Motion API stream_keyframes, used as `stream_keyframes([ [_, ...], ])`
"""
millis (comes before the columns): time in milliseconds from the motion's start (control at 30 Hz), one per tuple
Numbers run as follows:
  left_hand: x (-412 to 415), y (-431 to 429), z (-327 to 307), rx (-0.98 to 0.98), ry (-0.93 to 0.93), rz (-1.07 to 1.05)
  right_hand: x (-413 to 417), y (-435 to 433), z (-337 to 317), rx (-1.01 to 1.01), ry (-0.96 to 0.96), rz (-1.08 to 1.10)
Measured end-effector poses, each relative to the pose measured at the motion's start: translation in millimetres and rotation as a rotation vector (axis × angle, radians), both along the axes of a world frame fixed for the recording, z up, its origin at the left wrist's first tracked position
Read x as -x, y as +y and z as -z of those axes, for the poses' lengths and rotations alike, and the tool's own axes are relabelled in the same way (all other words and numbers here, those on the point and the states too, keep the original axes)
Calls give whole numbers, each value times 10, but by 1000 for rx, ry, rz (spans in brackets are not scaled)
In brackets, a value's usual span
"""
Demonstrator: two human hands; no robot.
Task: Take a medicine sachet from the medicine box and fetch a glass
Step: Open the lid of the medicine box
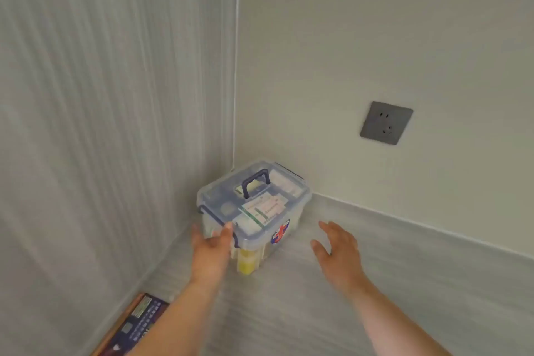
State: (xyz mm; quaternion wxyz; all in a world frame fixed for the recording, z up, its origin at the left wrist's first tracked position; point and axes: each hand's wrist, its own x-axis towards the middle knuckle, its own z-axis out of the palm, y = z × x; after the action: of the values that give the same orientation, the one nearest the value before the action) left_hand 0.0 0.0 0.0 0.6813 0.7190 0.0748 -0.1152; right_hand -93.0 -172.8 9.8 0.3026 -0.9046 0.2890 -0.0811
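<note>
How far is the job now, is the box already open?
Nothing is finished: the medicine box sits in the corner with its lid on. In hand: the left hand touches its near latch, the right hand is open beside it, apart. Left: opening, taking a sachet, fetching a glass; no glass is visible.

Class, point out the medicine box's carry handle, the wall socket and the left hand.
carry handle (256,182), head view, top of the blue arch.
wall socket (386,122), head view, middle of the grey plate.
left hand (211,248), head view, back of the hand.

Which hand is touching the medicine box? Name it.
The left hand, thumb on the medicine box near corner; the right hand hovers open beside it.
</note>
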Motion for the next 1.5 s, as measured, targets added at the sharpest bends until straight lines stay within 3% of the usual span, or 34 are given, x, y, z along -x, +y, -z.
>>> stream_keyframes([
  [67, -155, -65, 41, 28, -101, -32, -189, -93, -48, 70, 8, 29],
  [200, -346, -71, 136, 139, -61, 4, -627, -209, -174, 38, -7, -40],
  [400, -415, 8, 243, 124, -89, 57, -1174, -434, -280, 54, 31, -4],
  [600, -299, 107, 290, 132, -63, 64, -1431, -614, -376, -291, 51, -10],
  [767, -27, 290, 213, 37, -21, 47, -1171, -510, -356, -138, 169, -121],
  [1167, 981, 912, -141, -401, 40, 75, 329, -160, -229, -168, 194, -220],
  [1367, 1013, 940, -373, -731, 91, 292, 461, -10, -313, 173, 352, -334],
  [1500, 1059, 816, -421, -973, 3, 297, 412, 27, -361, 262, 405, -365],
])
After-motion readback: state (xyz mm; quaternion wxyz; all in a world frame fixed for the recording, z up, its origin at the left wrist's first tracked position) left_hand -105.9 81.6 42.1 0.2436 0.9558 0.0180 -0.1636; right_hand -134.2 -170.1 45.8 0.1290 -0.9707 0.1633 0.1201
